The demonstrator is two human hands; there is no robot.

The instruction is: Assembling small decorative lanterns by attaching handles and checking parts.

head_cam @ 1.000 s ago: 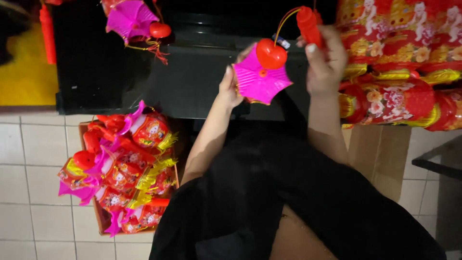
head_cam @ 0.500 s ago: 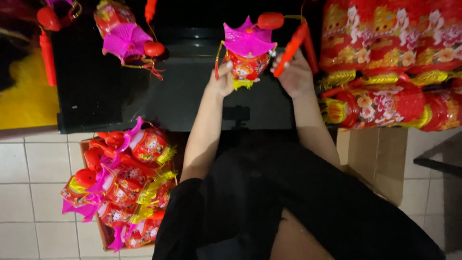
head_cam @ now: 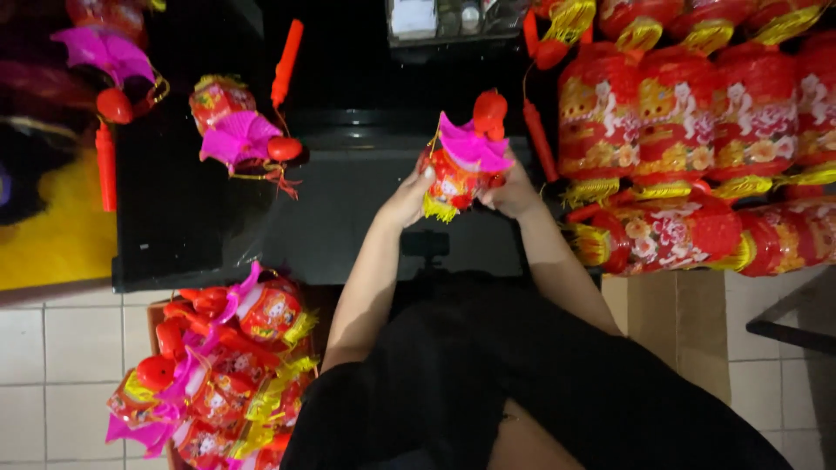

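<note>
A dark, glossy surface (head_cam: 200, 235) stands over a pale tiled floor (head_cam: 52, 348), and above its near edge the person holds a small red paper lantern (head_cam: 453, 178) with a pink fan-shaped top and a yellow fringe. The left hand (head_cam: 411, 196) grips the lantern's left side, fingers curled around it; the right hand (head_cam: 514, 193) clasps its right side, fingers closed against it. Left of the lantern, a similar lantern with a pink fan (head_cam: 239, 130) hangs over the surface. Right of it, large red lanterns with gold trim (head_cam: 697, 130) are stacked. Below and left of it, a box of small lanterns (head_cam: 218, 365) sits on the floor.
</note>
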